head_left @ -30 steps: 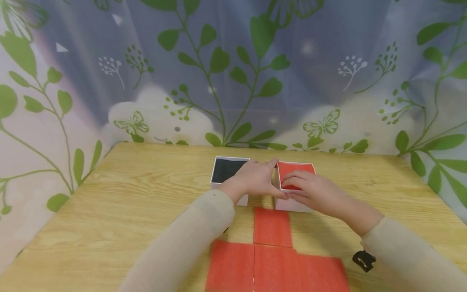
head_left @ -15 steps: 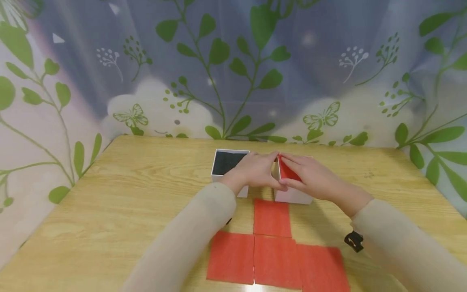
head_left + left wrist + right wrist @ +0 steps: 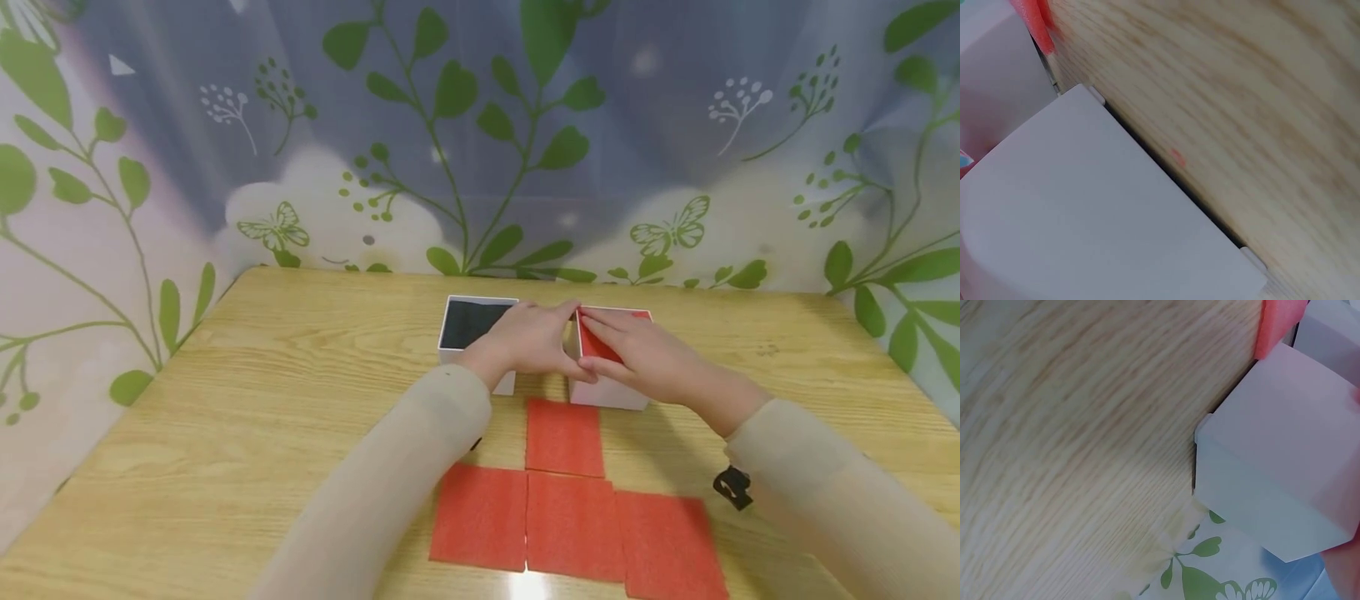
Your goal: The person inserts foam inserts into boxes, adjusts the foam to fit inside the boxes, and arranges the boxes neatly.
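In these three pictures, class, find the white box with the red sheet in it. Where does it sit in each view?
Head: white box sits centre, right of the black-lined box, under the right hand.
Left wrist: a white box fills the lower left; which box, I cannot tell.
Right wrist: right side, seen from outside.
Shared landmark: the wooden table.
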### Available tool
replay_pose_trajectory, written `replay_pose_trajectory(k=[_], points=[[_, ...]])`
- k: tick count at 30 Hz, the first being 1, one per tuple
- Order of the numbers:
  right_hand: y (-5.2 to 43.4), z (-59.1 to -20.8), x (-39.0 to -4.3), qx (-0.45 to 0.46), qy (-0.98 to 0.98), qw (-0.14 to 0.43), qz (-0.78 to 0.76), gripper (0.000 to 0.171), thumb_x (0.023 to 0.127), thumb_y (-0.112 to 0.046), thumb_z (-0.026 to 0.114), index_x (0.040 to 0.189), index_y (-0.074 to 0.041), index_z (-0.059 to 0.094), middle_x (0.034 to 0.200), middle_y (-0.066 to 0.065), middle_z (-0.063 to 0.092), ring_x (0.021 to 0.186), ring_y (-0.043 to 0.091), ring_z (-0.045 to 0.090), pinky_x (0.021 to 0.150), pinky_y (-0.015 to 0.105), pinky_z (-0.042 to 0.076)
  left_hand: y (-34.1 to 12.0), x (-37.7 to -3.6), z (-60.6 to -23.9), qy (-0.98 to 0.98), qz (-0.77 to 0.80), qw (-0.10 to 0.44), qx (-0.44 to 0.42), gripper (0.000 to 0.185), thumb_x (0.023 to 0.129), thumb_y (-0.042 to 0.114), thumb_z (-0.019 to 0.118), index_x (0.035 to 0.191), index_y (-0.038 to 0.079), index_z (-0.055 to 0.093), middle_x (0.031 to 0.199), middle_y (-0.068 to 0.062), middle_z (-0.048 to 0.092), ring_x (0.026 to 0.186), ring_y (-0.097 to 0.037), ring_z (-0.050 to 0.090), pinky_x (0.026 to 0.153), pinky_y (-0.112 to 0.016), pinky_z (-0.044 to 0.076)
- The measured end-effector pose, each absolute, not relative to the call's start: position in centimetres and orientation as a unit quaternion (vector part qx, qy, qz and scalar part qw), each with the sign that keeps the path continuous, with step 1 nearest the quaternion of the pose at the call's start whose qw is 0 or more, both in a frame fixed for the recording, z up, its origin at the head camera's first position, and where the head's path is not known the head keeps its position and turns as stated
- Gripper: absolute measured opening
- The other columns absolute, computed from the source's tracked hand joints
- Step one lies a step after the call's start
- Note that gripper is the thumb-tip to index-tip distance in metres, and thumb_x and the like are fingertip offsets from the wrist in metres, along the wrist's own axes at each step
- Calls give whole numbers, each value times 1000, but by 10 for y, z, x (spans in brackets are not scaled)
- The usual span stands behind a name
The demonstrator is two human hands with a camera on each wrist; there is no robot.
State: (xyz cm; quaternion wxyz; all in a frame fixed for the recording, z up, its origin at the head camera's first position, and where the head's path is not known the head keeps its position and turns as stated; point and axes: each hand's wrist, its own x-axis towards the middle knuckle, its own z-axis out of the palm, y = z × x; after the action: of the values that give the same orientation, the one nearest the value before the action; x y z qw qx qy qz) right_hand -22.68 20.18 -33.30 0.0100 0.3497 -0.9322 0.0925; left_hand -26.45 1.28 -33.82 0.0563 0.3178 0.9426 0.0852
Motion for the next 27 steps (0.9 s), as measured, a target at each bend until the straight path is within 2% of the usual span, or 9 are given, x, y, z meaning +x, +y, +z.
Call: replay_pose_trajectory(k=[16, 21, 27], points=[[200, -333, -229, 355, -931, 9, 85, 69, 97, -45, 44, 144, 3, 29, 150, 16, 25, 136, 34, 23, 107, 51, 23, 13, -267, -336, 943, 89, 56, 316, 104, 71, 72, 59, 149, 14, 22, 139, 8, 45, 123, -7, 44, 109, -40, 21], [207, -334, -225, 341, -937, 21, 77, 71, 94, -45, 49, 142, 5, 32, 147, 19, 29, 134, 36, 26, 106, 54, 21, 12, -267, -338, 944, 86, 58, 314, 104, 71, 74, 57, 149, 14, 22, 137, 8, 47, 122, -7, 45, 109, -39, 21], [232, -326, -215, 267, -962, 9, 53, 84, 87, -52, 57, 142, 5, 31, 145, 23, 30, 130, 43, 27, 104, 59, 19, 13, -267, -339, 944, 88, 69, 309, 108, 70, 76, 56, 149, 14, 20, 133, 8, 51, 121, -8, 46, 109, -39, 20]])
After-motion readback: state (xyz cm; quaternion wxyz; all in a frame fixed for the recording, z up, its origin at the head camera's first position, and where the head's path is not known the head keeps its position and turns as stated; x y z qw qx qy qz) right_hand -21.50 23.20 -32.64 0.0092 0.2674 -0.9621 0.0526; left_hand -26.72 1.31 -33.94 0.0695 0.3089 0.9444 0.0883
